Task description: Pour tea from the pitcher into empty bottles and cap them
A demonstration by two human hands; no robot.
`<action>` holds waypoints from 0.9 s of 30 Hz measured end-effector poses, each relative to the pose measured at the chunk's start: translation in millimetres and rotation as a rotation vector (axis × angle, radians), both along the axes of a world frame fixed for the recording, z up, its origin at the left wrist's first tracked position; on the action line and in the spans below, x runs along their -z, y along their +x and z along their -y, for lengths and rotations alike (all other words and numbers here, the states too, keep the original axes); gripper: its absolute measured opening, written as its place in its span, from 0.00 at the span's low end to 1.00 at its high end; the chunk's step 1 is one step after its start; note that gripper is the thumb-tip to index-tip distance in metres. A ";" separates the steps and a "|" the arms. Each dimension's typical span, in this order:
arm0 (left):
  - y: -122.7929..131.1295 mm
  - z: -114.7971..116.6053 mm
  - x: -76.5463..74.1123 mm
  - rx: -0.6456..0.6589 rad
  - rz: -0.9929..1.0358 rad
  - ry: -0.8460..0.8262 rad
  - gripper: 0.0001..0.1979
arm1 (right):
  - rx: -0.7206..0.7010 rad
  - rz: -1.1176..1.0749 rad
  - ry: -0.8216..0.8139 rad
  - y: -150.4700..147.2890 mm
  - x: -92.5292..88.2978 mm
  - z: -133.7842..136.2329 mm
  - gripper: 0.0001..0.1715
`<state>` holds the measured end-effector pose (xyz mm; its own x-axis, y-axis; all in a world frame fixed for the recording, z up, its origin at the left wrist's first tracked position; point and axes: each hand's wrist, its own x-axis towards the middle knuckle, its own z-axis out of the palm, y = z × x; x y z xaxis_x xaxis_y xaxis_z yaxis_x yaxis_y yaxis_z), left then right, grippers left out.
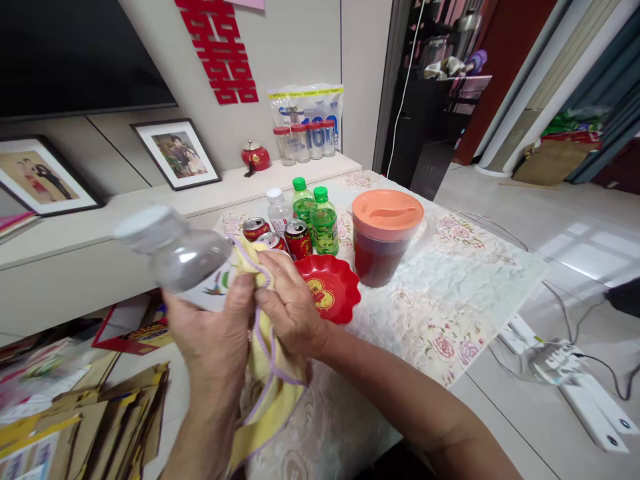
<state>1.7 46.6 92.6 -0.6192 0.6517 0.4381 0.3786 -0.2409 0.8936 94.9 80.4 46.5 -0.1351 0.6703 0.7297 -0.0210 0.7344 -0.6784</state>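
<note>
My left hand (210,340) is wrapped round a clear plastic bottle (193,260) with a white cap and a white label, tilted with its cap toward the upper left. A yellow cloth (267,400) with purple edging is bunched in my right hand (290,307), which presses it against the bottle's base end. The cloth's lower part hangs below both hands. Just beyond my right hand, a red scalloped plate (345,293) with a yellow pattern rests on the flowered tablecloth (420,327). Part of that plate is hidden behind the hand.
Behind the plate stand several red cans (299,240), two green-capped bottles (325,223) and a white-capped bottle (279,210). An orange-lidded pitcher (383,247) of dark liquid stands to their right. Flattened cardboard (115,420) lies lower left; power strips (590,407) lie on the floor at right.
</note>
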 end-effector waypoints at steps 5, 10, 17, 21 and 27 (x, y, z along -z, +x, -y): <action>23.1 -7.7 13.8 0.019 0.007 -0.011 0.33 | -0.059 -0.210 -0.339 20.5 3.7 -8.5 0.25; 40.4 -11.6 15.2 0.051 -0.034 -0.039 0.31 | -0.075 -0.273 -0.480 26.5 2.6 -25.1 0.27; 38.1 -28.3 29.0 0.256 0.026 -0.076 0.30 | -0.006 -0.281 -0.533 31.4 6.2 -26.2 0.26; 37.1 -28.9 43.4 0.328 0.056 -0.070 0.36 | 0.034 -0.280 -0.499 35.7 -3.4 -14.3 0.27; 45.0 -15.0 47.8 0.401 0.181 -0.132 0.36 | 0.157 -0.165 -0.163 45.5 -9.7 -5.4 0.25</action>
<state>46.7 61.6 44.8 -0.3658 0.8984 0.2432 0.1143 -0.2159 0.9697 140.4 85.7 56.1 0.0913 0.7837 0.6144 -0.0357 0.6192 -0.7845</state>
